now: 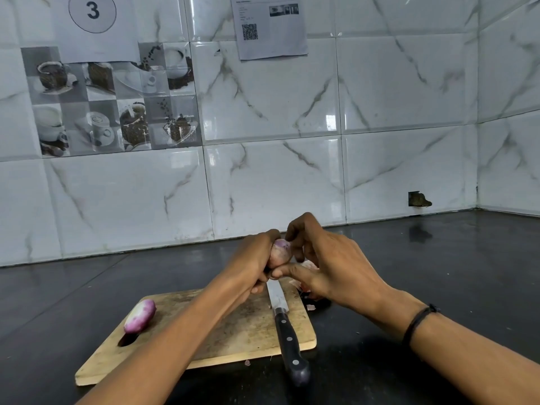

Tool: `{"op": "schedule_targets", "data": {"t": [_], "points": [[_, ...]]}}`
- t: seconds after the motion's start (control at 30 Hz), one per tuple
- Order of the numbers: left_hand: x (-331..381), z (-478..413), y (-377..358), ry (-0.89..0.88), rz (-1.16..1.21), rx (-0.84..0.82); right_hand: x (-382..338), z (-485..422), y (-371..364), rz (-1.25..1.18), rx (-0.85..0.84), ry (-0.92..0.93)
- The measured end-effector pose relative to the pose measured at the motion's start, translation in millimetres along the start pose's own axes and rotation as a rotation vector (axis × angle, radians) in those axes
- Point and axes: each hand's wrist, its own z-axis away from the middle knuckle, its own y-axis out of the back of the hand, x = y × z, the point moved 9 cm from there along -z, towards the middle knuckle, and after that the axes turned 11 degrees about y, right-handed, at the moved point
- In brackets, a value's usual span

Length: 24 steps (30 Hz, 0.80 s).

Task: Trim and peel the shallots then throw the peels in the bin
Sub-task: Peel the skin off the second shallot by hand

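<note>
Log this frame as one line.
stage: peeling | left hand: grips shallot | right hand: fingers pinch same shallot | peeled shallot: on cutting board | knife: lying on board | peels: on counter, unbinned

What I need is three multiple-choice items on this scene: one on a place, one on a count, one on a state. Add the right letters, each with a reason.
1. Where does the knife lie?
A. On the board, handle past its near edge
B. In a drawer
C. Against the wall

2. How many shallots show?
A. One
B. Two
C. Four

3. What is the left hand doing?
A. Resting flat on the board
B. Holding the knife
C. Gripping a shallot

Key:
1 A: the knife lies across the board, and no hand holds it.
2 B: one shallot is in the hands, and a second shallot lies on the board.
3 C: its fingers curl round the shallot, while the right hand pinches it.
</note>
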Motion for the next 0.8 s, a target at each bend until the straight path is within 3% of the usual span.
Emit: {"op": "schedule_targets", "data": {"t": [0.17, 0.43, 0.67, 0.8], "points": [[6.2, 3.8, -3.0, -0.042, 0.01, -0.018, 16.4, 2.5, 8.8, -0.152, 0.062, -0.11], [6.5, 9.5, -2.7, -0.024, 0.054, -0.065, 13.9, 0.5, 5.1, -0.22, 0.044, -0.109], [19.2, 18.0, -11.9, -0.135, 0.145, -0.213, 7.5, 1.2, 14.1, -0.227, 0.104, -0.098], [18.4, 17.8, -11.6, -0.143, 0.139, -0.199, 5.4, 0.4, 14.1, -0.255, 0.116, -0.1]]}}
